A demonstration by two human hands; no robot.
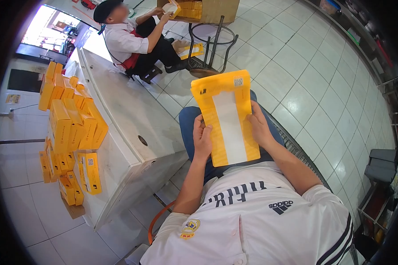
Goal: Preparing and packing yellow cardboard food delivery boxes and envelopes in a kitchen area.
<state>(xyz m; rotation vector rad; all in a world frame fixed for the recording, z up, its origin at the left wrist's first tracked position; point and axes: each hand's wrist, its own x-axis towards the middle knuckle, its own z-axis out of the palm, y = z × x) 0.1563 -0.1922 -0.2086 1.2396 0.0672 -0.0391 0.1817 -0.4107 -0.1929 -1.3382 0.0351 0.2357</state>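
My left hand [203, 137] grips the left edge of a flat piece of yellow cardboard packaging [247, 145], its thumb on the top face. On the opposite edge, my right hand [260, 127] holds the same piece, thumb also on top. The packaging lies above my lap, with a broad whitish strip down its middle and a printed code near its far edge. Its far edge looks layered, but I cannot tell how many pieces are there.
Several folded yellow boxes [60, 126] are piled on a white chest-like counter [119, 132] at left. Ahead, a seated person [129, 39] handles a yellow box [176, 10] beside a large cardboard carton [219, 11]. An overturned stool [205, 71] lies on the tiled floor. Shelving [358, 43] lines the right.
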